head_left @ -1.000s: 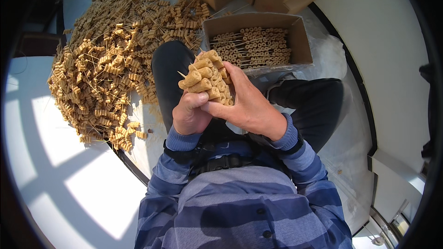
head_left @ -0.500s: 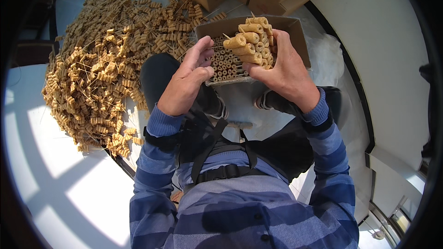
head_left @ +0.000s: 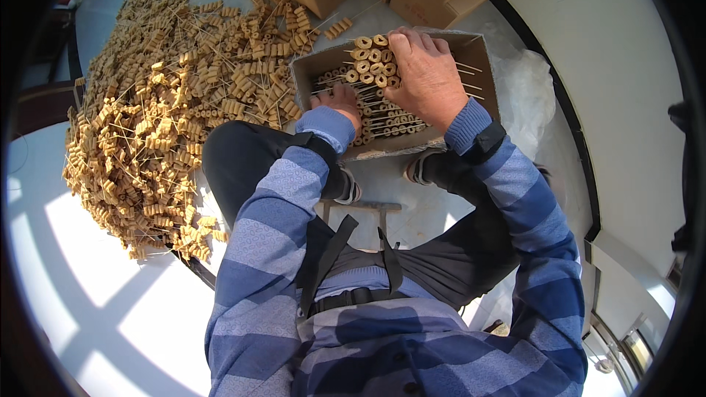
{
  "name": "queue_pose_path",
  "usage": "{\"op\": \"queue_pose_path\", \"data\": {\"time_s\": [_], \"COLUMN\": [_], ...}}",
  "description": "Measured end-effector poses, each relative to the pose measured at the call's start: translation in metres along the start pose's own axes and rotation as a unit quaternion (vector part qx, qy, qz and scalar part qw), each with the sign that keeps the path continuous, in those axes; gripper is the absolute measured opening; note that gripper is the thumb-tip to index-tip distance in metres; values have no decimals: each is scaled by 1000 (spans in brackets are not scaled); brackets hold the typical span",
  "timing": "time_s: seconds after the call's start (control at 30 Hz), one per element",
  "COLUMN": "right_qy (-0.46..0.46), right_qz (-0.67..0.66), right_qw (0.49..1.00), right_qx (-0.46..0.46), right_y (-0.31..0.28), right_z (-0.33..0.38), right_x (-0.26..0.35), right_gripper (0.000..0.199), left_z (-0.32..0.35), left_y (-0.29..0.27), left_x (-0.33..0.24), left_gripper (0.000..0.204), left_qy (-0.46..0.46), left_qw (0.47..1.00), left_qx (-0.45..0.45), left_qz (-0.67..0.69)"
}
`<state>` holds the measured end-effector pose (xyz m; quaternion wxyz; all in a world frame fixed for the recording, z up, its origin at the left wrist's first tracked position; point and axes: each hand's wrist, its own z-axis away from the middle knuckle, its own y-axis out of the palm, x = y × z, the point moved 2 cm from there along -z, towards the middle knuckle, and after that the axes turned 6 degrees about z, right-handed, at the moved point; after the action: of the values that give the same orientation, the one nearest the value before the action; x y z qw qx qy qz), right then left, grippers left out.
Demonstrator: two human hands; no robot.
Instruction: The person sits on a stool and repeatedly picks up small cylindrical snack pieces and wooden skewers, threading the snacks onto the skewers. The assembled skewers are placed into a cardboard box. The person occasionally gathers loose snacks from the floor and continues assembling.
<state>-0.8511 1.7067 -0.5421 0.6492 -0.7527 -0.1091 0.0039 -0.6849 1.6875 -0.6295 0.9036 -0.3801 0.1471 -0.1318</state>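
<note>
Across the floor at left, a broad heap of skewered brown rolls, probably placed for a short reach. Just beyond the feet, an open carton, apparently central to suit both arms. Inside, packed skewers, hollow ends showing. Over these, within the carton, the right hand, clasped from above around a roll bundle, likely to keep it compact. At the carton's left end, the left hand, fingers partly hidden: grasping or merely steadying, impossible to tell. Rightward, thin protruding sticks.
</note>
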Motion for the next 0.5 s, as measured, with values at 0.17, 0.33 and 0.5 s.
{"op": "queue_pose_path", "data": {"time_s": [0.17, 0.33, 0.5], "right_qy": [-51, -72, -101], "right_qz": [-15, 7, 17], "right_qw": [999, 997, 995], "right_qx": [-12, 16, -3], "right_y": [29, 51, 72], "right_z": [3, 4, -7], "right_x": [1, 6, 12], "right_gripper": [74, 69, 57], "left_z": [-22, -34, -36], "left_y": [9, 23, 34], "left_x": [7, 18, 20], "left_gripper": [63, 56, 60], "left_qy": [-30, -9, -39], "left_qw": [997, 991, 990], "left_qx": [77, 134, 134], "left_qz": [-2, -18, -5]}}
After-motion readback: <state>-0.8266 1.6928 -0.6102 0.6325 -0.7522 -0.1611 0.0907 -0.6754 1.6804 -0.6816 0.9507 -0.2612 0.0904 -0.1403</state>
